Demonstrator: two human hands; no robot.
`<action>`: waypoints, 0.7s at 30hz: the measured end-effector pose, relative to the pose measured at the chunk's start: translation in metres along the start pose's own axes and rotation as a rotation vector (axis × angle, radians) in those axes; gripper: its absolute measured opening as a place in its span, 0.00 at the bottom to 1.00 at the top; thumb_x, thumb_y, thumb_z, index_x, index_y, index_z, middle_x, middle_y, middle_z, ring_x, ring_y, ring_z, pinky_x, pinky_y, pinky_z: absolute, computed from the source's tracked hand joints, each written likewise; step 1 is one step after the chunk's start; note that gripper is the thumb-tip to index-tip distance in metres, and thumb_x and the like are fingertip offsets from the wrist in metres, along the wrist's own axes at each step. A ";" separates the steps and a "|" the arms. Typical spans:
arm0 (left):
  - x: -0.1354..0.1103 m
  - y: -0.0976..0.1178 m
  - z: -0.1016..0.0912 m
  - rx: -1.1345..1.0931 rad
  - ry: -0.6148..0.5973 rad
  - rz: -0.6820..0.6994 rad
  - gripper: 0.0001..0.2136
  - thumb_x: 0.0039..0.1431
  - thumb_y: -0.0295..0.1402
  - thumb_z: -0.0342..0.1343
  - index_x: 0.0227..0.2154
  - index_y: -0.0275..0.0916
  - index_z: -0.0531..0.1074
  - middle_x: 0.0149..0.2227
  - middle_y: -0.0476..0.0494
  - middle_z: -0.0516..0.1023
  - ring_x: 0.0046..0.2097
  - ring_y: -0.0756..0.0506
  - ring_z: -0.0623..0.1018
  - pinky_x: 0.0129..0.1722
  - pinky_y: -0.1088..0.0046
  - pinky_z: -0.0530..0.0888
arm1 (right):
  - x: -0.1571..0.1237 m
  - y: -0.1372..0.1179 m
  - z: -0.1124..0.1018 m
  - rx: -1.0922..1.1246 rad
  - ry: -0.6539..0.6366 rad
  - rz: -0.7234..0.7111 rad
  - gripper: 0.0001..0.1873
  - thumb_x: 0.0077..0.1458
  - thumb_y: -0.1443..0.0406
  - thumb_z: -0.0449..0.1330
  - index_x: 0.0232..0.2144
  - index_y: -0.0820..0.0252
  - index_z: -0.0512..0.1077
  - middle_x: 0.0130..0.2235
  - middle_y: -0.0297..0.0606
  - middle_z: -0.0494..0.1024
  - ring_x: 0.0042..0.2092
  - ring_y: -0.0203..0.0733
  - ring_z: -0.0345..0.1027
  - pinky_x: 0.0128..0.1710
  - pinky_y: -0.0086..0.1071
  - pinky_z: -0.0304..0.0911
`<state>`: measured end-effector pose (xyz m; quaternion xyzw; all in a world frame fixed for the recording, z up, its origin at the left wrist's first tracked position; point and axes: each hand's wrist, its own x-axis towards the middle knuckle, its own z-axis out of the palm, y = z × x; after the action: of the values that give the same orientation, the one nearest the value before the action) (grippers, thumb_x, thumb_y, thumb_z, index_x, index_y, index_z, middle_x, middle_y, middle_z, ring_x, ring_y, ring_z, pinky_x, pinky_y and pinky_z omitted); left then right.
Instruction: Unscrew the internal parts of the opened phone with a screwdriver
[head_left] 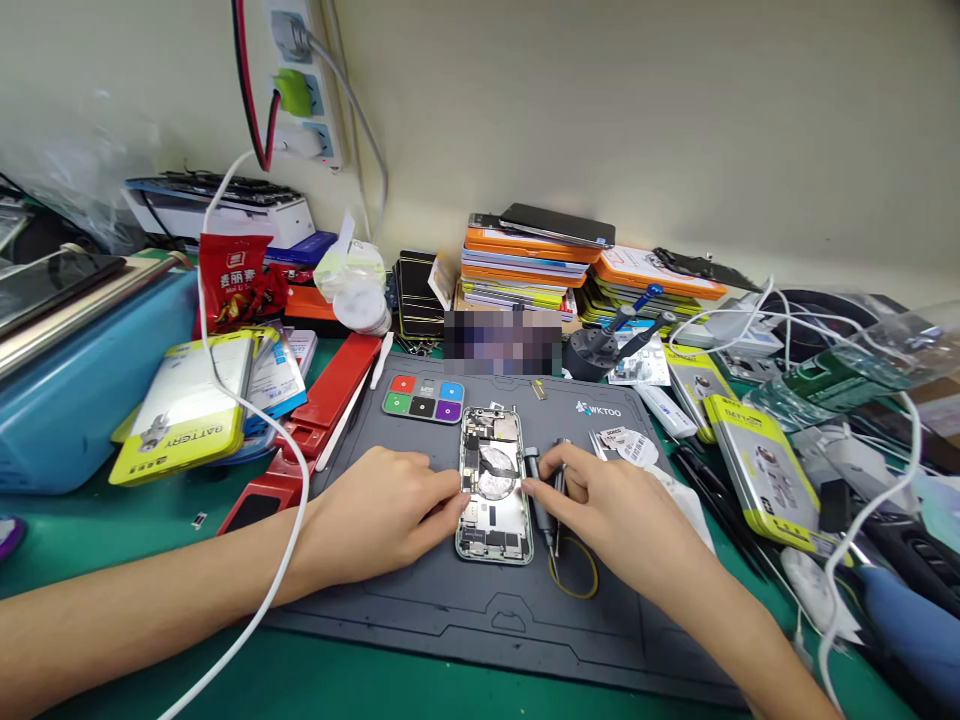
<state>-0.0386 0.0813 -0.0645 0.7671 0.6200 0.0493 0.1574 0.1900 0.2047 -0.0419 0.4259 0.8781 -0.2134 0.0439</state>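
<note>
Opened phone body with pale-green metal frame (491,515) lies face up mid-scene on dark grey work mat (390,610). Left hand (394,505): thumb and index tips near each other at phone's left edge; cannot tell if pinching. Right hand (600,490): thumb at phone's right edge, other fingers curled; grip cannot be told. Slim grey screwdriver (533,470) between phone and right hand. Thin yellow ring-shaped band (597,578) nearer. Multicoloured square-panelled tray (423,418) far left of phone.

Phone body (508,516) looks shiny metal; mat (405,605), matt rubber; red packet (232,285), glossy plastic.
</note>
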 end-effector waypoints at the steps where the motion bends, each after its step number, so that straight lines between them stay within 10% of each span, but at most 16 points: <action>1: 0.000 0.000 0.000 0.001 -0.003 -0.002 0.19 0.74 0.42 0.35 0.31 0.42 0.65 0.28 0.50 0.72 0.33 0.46 0.73 0.30 0.65 0.49 | -0.001 -0.001 0.000 0.052 -0.026 0.015 0.16 0.65 0.49 0.54 0.40 0.53 0.70 0.25 0.29 0.70 0.28 0.39 0.63 0.29 0.33 0.47; 12: 0.000 0.000 -0.001 -0.008 -0.008 -0.002 0.19 0.73 0.41 0.36 0.31 0.41 0.65 0.30 0.49 0.73 0.34 0.46 0.73 0.31 0.64 0.51 | -0.010 -0.009 -0.008 0.597 0.197 -0.173 0.11 0.69 0.57 0.51 0.41 0.59 0.64 0.37 0.33 0.76 0.30 0.33 0.67 0.31 0.29 0.63; 21: 0.000 -0.001 0.000 0.020 -0.017 0.007 0.19 0.74 0.41 0.35 0.32 0.41 0.66 0.31 0.49 0.74 0.34 0.45 0.73 0.31 0.65 0.50 | -0.011 -0.011 -0.002 0.534 0.205 -0.343 0.05 0.68 0.65 0.51 0.44 0.58 0.65 0.37 0.31 0.77 0.32 0.32 0.68 0.31 0.27 0.63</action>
<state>-0.0398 0.0813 -0.0652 0.7710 0.6166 0.0370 0.1549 0.1888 0.1918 -0.0335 0.2875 0.8499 -0.3965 -0.1946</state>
